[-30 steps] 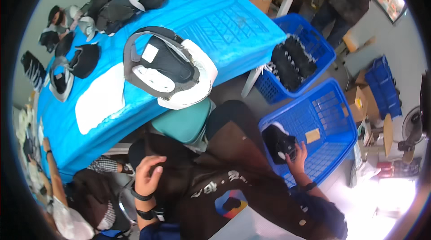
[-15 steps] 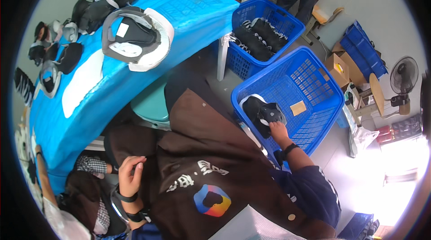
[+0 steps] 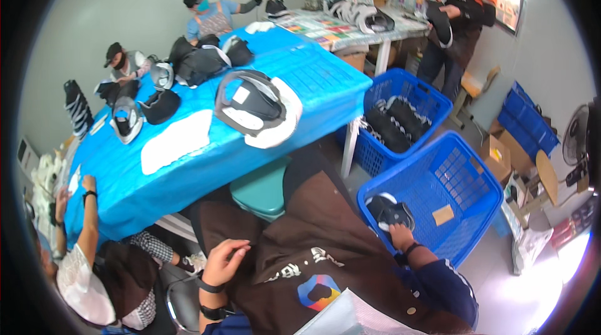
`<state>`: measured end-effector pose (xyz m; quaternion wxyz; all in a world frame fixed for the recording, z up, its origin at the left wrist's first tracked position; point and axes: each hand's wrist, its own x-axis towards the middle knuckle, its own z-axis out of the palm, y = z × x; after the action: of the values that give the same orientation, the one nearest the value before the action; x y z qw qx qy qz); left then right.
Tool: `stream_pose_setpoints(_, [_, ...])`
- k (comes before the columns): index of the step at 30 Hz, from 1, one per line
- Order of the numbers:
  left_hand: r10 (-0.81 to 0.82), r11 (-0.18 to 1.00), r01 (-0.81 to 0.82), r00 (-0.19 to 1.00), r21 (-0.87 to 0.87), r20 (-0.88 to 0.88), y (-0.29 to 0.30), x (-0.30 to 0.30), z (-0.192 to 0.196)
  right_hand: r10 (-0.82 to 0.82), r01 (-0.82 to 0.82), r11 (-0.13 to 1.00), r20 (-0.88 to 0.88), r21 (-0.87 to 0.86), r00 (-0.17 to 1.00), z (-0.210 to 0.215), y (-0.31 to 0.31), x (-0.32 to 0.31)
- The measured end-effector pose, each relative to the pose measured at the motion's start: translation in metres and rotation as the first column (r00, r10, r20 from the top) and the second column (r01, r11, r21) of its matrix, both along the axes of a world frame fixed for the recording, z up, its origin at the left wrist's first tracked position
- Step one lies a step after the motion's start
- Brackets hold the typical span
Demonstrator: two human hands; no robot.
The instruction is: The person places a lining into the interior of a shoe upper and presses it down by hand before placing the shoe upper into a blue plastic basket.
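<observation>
My right hand reaches into the near blue basket at my right, its fingers closed on the edge of a black-and-white shoe upper. The upper lies against the basket's left side; my thumb and some fingertips are partly hidden. Over my lap, my left hand is held up with fingers loosely extended and nothing in it. On the blue-covered table ahead sits a nested bundle of grey, black and white shoe uppers. Beside it lies a white sheet.
A second blue basket holds black uppers. A green stool stands under the table's edge. More uppers lie farther back. One co-worker sits close at my left, two sit beyond the table, and another stands at the far right holding a black shoe piece.
My view has tilted up, so more of the far table and co-workers shows. My right hand stays on the shoe upper in the basket; my left hand keeps much the same pose.
</observation>
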<state>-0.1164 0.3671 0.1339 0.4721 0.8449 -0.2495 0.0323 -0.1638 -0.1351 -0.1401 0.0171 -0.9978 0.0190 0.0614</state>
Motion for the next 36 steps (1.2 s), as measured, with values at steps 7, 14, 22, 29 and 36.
stream_pose_setpoints(7, [-0.097,0.990,0.088,0.993,0.113,0.073,0.005,-0.009,0.028,0.167,-0.148,0.975,0.108,-0.165,0.980,0.059,0.008,0.018])
stream_pose_setpoints(14, [-0.817,0.533,0.825,0.444,0.187,0.367,-0.035,-0.038,0.151,0.189,-0.258,0.964,0.524,0.062,0.831,0.169,0.063,0.083])
stream_pose_setpoints(22, [-0.913,0.362,0.931,0.345,0.044,0.217,-0.073,-0.056,0.153,0.616,-0.770,0.533,0.463,0.351,0.637,0.210,0.163,0.082])
stream_pose_setpoints(29, [-0.922,0.360,0.933,0.351,0.023,0.165,-0.078,-0.057,0.140,0.546,-0.683,0.548,0.412,0.482,0.729,0.174,0.176,0.083])
stream_pose_setpoints(36, [-0.929,0.356,0.934,0.353,0.012,0.115,-0.080,-0.059,0.138,0.653,-0.715,0.450,0.349,0.535,0.672,0.188,0.162,0.070])
